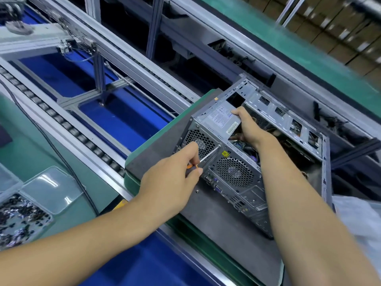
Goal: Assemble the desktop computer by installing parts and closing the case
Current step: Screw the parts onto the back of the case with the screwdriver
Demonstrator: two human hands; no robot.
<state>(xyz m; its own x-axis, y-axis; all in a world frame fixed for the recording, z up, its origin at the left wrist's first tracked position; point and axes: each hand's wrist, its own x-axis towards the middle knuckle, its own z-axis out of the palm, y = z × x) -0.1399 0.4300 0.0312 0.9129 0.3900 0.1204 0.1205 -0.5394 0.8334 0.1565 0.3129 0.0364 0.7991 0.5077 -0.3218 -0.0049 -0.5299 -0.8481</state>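
1. Head view: an open computer case [243,162] is seen lying on its side on a grey pallet [216,228], which is carried on the conveyor line; its rear panel with two round fan grilles is turned toward the camera.
2. A white label [219,115] is seen on the power supply [216,120] at the case's near upper corner, but its print is too small to be read. A yellow warning triangle sticker [225,154] is spotted on the rear panel between the grilles.
3. The left hand [175,178] is closed around a screwdriver [208,155], whose orange handle is pinched between thumb and fingers; the shaft tip is set against a screw at the power supply's corner.
4. The right hand [249,129] is wrapped over the power supply's inner edge, thumb on top, fingers curled underneath.
5. A loose screw [197,191] is noted on the pallet, just below the left hand.
6. A clear tray of screws [18,219] is seen well apart, on the green bench [31,153] at far left.
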